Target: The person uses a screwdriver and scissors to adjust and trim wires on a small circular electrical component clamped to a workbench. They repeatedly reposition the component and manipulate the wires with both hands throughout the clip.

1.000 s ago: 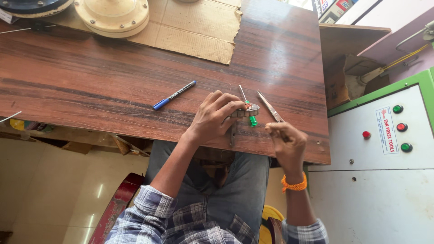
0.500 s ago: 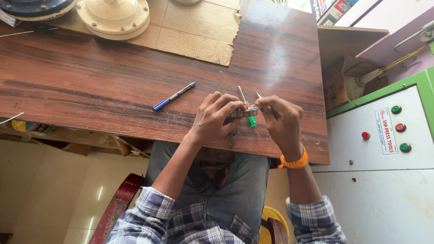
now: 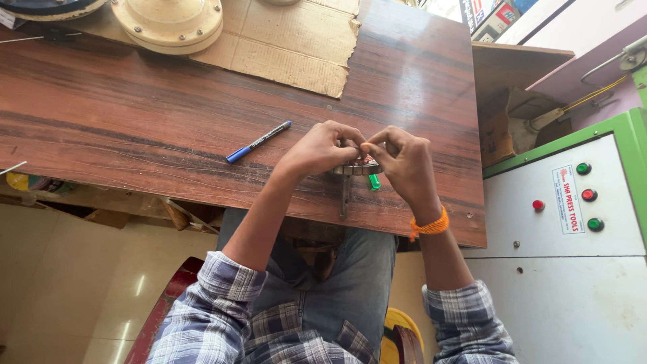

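My left hand [image 3: 325,148] and my right hand [image 3: 403,162] meet over a small round metal part [image 3: 355,168] near the front edge of the wooden table [image 3: 135,128]. Both hands grip the part, fingertips touching above it. A green-handled screwdriver tip [image 3: 374,182] pokes out below my right hand. A thin dark strip [image 3: 344,197] hangs down from the part onto the table. An orange band is on my right wrist. Most of the part is hidden by my fingers.
A blue pen [image 3: 257,142] lies left of my hands. A cardboard sheet [image 3: 290,40] and a cream round housing [image 3: 168,23] sit at the back. A white and green machine cabinet [image 3: 573,229] with coloured buttons stands at the right.
My right hand held a thin tool out to the right a second ago. It has moved left and closed onto the metal part beside my left hand; the tool no longer shows.
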